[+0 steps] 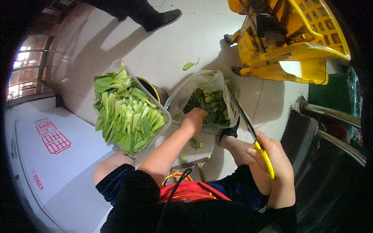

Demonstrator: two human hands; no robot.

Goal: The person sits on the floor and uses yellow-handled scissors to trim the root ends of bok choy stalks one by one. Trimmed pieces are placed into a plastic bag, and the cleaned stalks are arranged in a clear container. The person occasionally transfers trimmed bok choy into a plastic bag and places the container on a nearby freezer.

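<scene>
My left hand reaches into the mouth of a clear plastic bag that stands on the floor between my feet. Inside the bag lie heads of leafy greens; the bag hides some of my fingertips, so I cannot tell whether they grip anything. My right hand holds scissors by their yellow handles, with the long metal blades pointing up and left to the bag's right edge. To the left, a clear plastic tub is heaped with cut bok choy.
A white box with red print stands at the left. A black bin with a yellow rim is partly behind the tub. Yellow mop-wringer equipment stands upper right. A loose leaf and trimmings lie on the floor. Another person's shoe shows above.
</scene>
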